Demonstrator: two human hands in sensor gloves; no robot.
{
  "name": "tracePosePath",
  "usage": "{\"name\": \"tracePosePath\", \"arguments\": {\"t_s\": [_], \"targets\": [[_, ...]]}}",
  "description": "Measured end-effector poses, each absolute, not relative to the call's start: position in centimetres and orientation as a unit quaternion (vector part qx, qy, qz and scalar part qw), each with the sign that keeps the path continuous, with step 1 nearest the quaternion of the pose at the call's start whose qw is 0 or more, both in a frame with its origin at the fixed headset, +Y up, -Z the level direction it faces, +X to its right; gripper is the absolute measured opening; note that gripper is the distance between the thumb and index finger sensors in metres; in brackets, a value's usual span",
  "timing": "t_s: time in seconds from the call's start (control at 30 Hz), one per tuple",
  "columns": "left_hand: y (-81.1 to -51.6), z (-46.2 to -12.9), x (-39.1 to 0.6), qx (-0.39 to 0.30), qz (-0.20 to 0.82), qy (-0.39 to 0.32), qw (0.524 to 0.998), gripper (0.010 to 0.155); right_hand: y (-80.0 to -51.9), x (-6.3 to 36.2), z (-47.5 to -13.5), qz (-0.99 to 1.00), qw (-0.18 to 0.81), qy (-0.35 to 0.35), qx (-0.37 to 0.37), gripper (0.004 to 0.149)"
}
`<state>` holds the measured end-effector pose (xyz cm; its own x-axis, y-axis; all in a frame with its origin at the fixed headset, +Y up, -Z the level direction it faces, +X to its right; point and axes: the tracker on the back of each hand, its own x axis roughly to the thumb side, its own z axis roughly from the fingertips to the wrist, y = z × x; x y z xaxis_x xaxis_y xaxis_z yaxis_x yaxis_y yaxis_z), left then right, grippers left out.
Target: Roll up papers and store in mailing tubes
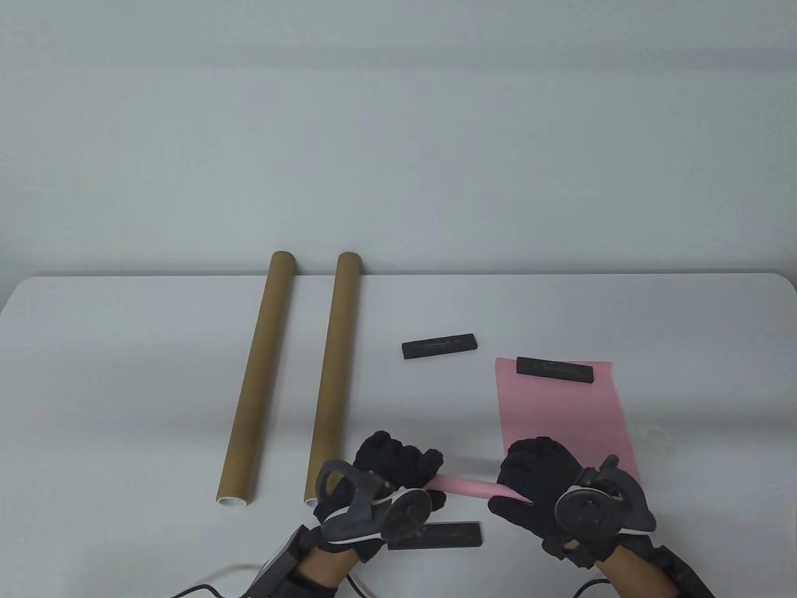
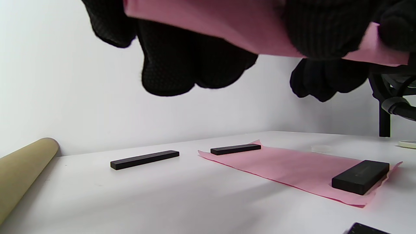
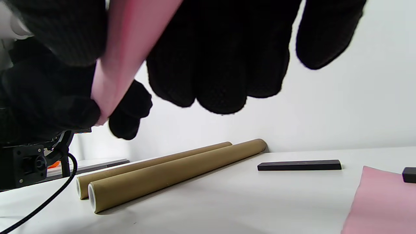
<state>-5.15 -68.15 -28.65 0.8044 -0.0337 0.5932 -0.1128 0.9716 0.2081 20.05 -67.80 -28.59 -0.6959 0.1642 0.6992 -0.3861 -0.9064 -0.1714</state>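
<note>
A rolled pink paper is held level between both hands, above the table's front edge. My left hand grips its left end and my right hand grips its right end. The roll crosses the top of the left wrist view and runs between my fingers in the right wrist view. Two brown mailing tubes lie side by side to the left, open ends toward me, also seen in the right wrist view. A flat pink sheet lies at the right, also in the left wrist view.
Black weight bars: one on the sheet's far end, one on its near end, one on the bare table, one under my hands. Cables trail at the front edge.
</note>
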Motion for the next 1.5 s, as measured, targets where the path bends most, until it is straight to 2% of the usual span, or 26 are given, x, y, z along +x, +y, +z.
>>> {"name": "tracePosePath", "arguments": {"t_s": [0.1, 0.23, 0.33, 0.47, 0.57, 0.67, 0.83, 0.9, 1.07, 1.23, 1.3, 1.37, 1.5], "targets": [[-68.16, -28.96, -5.30, 0.107, 0.036, -0.310, 0.944, 0.066, -67.71, 20.06, -28.53, 0.909, 0.136, -0.171, 0.355, 0.060], [-68.13, -28.85, -5.42, 0.113, 0.028, -0.301, 0.946, 0.068, -67.57, 19.93, -28.34, 0.908, 0.127, -0.179, 0.357, 0.054], [-68.01, -28.66, -5.23, 0.122, 0.021, -0.311, 0.942, 0.064, -67.71, 20.08, -28.63, 0.906, 0.163, -0.149, 0.360, 0.056], [-68.11, -28.76, -5.13, 0.108, 0.031, -0.315, 0.942, 0.063, -67.66, 20.23, -28.65, 0.910, 0.143, -0.155, 0.356, 0.062], [-68.25, -28.82, -5.15, 0.107, 0.031, -0.313, 0.943, 0.065, -67.44, 20.14, -28.38, 0.909, 0.123, -0.175, 0.358, 0.052], [-68.13, -28.53, -5.07, 0.123, 0.022, -0.320, 0.939, 0.065, -67.26, 19.97, -28.34, 0.906, 0.141, -0.155, 0.367, 0.054], [-68.20, -28.80, -5.22, 0.105, 0.043, -0.317, 0.942, 0.063, -67.11, 20.12, -28.08, 0.905, 0.133, -0.189, 0.356, 0.059], [-68.19, -28.81, -5.19, 0.108, 0.039, -0.317, 0.941, 0.064, -67.01, 20.04, -27.96, 0.904, 0.126, -0.195, 0.359, 0.055], [-68.04, -28.31, -4.94, 0.131, 0.024, -0.327, 0.936, 0.066, -67.33, 20.06, -28.40, 0.908, 0.142, -0.156, 0.362, 0.052], [-68.01, -28.42, -4.90, 0.119, 0.033, -0.331, 0.936, 0.062, -67.40, 20.12, -28.45, 0.907, 0.141, -0.151, 0.367, 0.061], [-68.05, -28.50, -4.95, 0.116, 0.035, -0.329, 0.936, 0.063, -67.28, 19.92, -28.21, 0.908, 0.112, -0.174, 0.364, 0.056], [-68.10, -28.51, -4.90, 0.118, 0.029, -0.328, 0.937, 0.066, -67.25, 19.85, -28.32, 0.910, 0.111, -0.163, 0.364, 0.051], [-67.94, -28.21, -4.75, 0.133, 0.014, -0.333, 0.933, 0.061, -67.41, 20.09, -28.65, 0.908, 0.153, -0.133, 0.366, 0.053]]}}
